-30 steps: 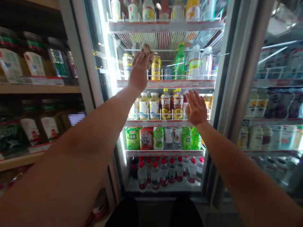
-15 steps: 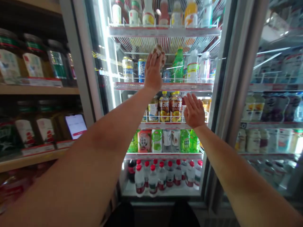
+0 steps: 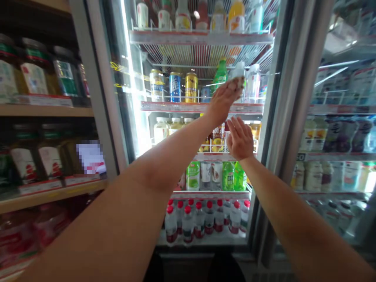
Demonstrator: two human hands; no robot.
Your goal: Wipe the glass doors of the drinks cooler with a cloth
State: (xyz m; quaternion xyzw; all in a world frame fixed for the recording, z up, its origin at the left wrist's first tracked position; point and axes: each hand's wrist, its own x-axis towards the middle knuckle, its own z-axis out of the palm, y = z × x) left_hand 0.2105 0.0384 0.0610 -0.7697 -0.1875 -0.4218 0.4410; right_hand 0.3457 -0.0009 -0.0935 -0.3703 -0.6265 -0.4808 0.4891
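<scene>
My left hand [image 3: 222, 101] presses a crumpled, pale patterned cloth [image 3: 236, 87] against the glass door [image 3: 164, 55] of a lit drinks cooler. Its fingers lie over the cloth, in front of a green bottle [image 3: 221, 72] and clear bottles behind the glass. Lower and a little to the right, my right hand [image 3: 240, 139] lies flat on the same door with its fingers stretched out and nothing in it. Behind the right hand, dark tea bottles [image 3: 217, 138] with yellow labels are partly covered.
On the left, wooden shelves [image 3: 47, 111] carry large jars, with a blurred-out lit phone [image 3: 90, 157] leaning there. A metal door frame [image 3: 289, 129] separates this cooler from another one at the right. Red-capped water bottles [image 3: 188, 225] stand at the bottom.
My left hand has slid the cloth to the right and slightly down across the glass, uncovering a gold can. My right hand has stayed in about the same place.
</scene>
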